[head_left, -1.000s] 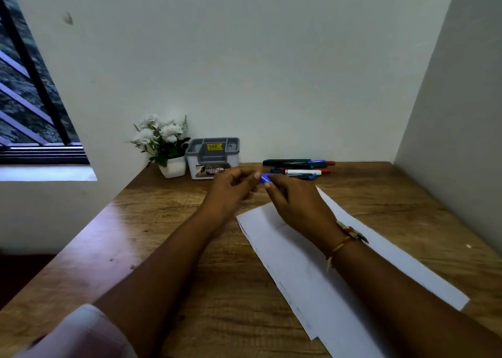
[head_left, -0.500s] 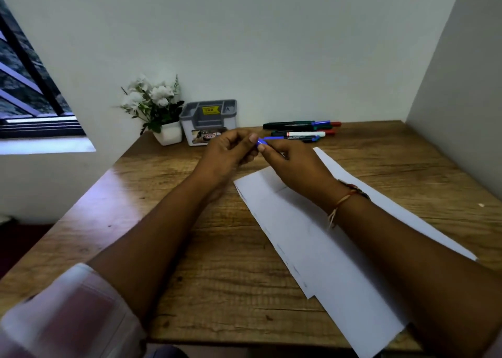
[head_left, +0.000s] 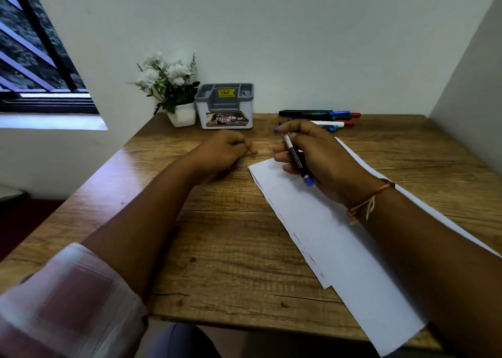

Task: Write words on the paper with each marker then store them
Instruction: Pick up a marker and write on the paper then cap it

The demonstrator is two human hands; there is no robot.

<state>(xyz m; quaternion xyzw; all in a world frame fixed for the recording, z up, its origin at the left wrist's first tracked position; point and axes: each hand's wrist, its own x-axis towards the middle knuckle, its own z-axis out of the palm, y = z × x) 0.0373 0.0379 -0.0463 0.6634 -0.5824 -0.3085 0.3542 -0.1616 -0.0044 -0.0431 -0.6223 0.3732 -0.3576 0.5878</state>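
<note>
While the paper [head_left: 339,238] is showing no written words that can be made out, the task is looking as though it is only just beginning. The right hand [head_left: 317,156] is grasping a blue marker [head_left: 297,157] across its curled fingers, the blue end pointing toward the person and hanging just above the sheet's far corner; whether a cap is on that end cannot be told. The left hand [head_left: 225,151] is lying loosely clenched on the wooden desk [head_left: 217,262] just left of the paper, and whether it is hiding anything inside is unclear. By this reading, every marker is waiting to be used and stored: the remaining markers [head_left: 320,114] are lying in a row by the back wall, just beyond the right hand. A grey organiser [head_left: 225,107], the likely storage spot, is standing open-topped at the back, with a small pot of white flowers [head_left: 173,85] just beside it on the left. Nothing is blocking the sheet itself, though the right forearm is lying across much of it.
</note>
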